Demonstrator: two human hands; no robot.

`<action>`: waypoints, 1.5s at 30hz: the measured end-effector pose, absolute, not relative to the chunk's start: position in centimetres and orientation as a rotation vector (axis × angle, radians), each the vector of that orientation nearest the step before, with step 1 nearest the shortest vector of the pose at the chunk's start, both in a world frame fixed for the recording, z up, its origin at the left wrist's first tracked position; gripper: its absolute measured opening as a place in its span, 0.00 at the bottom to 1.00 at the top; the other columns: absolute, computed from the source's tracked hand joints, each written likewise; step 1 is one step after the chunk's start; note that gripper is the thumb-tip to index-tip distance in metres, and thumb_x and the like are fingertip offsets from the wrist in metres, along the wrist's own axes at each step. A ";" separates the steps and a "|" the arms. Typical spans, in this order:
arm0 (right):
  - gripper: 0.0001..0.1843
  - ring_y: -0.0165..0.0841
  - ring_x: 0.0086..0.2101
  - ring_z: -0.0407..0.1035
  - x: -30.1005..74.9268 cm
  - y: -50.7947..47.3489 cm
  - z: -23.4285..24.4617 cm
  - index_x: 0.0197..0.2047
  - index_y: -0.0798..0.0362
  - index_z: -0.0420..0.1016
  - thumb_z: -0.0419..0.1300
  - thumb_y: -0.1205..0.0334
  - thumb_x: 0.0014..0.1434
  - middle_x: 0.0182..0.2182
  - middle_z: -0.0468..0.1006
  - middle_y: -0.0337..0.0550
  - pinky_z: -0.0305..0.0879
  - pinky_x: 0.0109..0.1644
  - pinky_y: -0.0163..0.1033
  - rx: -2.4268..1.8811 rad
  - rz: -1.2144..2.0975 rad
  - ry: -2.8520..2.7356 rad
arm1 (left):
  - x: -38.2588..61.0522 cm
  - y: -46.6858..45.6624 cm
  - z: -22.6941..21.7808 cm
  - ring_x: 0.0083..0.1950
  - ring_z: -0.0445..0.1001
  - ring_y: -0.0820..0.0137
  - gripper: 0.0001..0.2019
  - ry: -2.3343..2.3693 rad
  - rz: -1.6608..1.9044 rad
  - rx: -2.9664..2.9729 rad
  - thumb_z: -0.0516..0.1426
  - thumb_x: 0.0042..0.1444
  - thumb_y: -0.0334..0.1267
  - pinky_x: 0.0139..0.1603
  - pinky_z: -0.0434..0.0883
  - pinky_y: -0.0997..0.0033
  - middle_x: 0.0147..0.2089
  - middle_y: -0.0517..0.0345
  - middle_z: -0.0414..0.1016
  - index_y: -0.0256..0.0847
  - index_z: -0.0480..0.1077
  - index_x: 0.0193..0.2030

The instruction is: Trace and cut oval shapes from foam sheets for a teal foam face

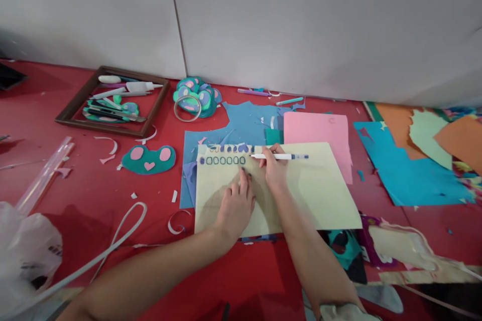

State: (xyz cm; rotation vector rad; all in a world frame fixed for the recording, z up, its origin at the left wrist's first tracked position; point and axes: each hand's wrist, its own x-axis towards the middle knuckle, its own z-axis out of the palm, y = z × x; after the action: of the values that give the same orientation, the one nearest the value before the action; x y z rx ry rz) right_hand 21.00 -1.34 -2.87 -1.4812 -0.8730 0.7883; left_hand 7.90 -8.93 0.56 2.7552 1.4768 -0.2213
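A pale yellow sheet (pixel 309 185) lies in front of me, with a row of dark rounded outlines (pixel 226 160) drawn near its top left. Along its upper edge run cut-out notches and dark shapes. My right hand (pixel 276 168) grips a white marker (pixel 276 156) whose tip points left, close to the end of the row. Whether the tip touches the sheet I cannot tell. Flat on the sheet, my left hand (pixel 238 203) has its fingers stretched toward the row, holding nothing. Under the yellow sheet lie blue sheets (pixel 244 120) and a pink sheet (pixel 316 130).
A brown frame (pixel 68 119) holding pens and a glue bottle stands at left, near a teal face cut-out (pixel 149 163). A tape ring (pixel 187 109) leans on stacked cut-outs (pixel 207 103). Coloured sheets (pixel 410 170) lie right. A white cable (pixel 113 246) and plastic bag (pixel 30 246) sit front left.
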 end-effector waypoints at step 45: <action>0.16 0.27 0.18 0.58 20.7 -2.2 -0.5 0.23 0.48 0.56 0.60 0.56 0.56 0.12 0.59 0.26 0.57 0.27 0.36 -1.445 0.786 -0.816 | 6.6 -15.0 1.7 0.61 0.69 0.57 0.22 1.229 -0.232 2.893 0.51 0.58 0.32 0.61 0.67 0.53 0.61 0.46 0.71 0.37 0.69 0.59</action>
State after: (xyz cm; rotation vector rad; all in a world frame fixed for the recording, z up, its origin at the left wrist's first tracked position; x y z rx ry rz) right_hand 20.74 -2.18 -0.48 -1.4445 -0.8161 0.7858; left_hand 6.55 -15.03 1.73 2.8927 1.2287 -0.2321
